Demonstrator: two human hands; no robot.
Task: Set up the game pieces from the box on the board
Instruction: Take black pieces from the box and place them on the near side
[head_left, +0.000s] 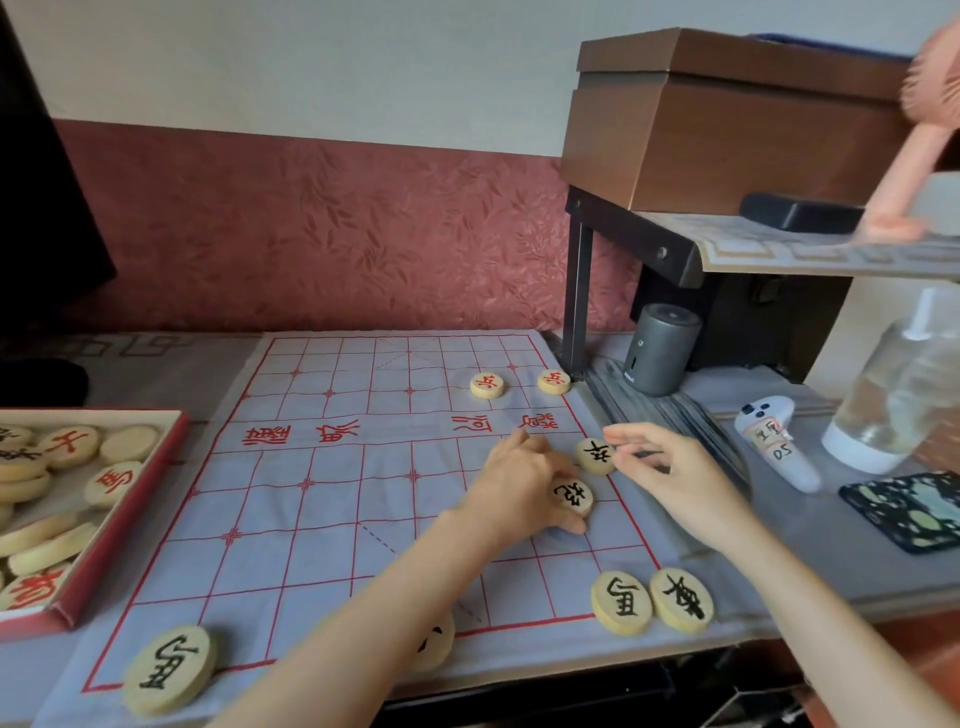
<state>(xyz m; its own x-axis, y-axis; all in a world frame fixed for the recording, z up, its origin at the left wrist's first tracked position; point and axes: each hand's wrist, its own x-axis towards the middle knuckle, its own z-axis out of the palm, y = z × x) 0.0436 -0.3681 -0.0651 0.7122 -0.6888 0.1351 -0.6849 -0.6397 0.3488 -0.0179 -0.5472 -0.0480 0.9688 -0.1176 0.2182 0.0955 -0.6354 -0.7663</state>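
Note:
A cloth board (322, 499) with a red grid lies on the table. The open box (122, 512) at the left holds several round wooden pieces. My left hand (519, 483) is shut on a black-marked piece (574, 496) over the board's right side. My right hand (670, 467) pinches another black-marked piece (594, 455) at the board's right edge. Two red-marked pieces (487, 385) (554, 382) sit on the far right. Two black-marked pieces (621, 601) (681, 599) rest at the near right corner, one (170, 667) at the near left, and one (434, 642) is partly hidden under my left forearm.
A dark cylinder (660, 348) stands under a shelf (779, 249) at the back right. A white device (776, 441), a clear bottle (898, 395) and a patterned phone (909, 509) lie right of the board. A brown box (727, 119) sits on the shelf.

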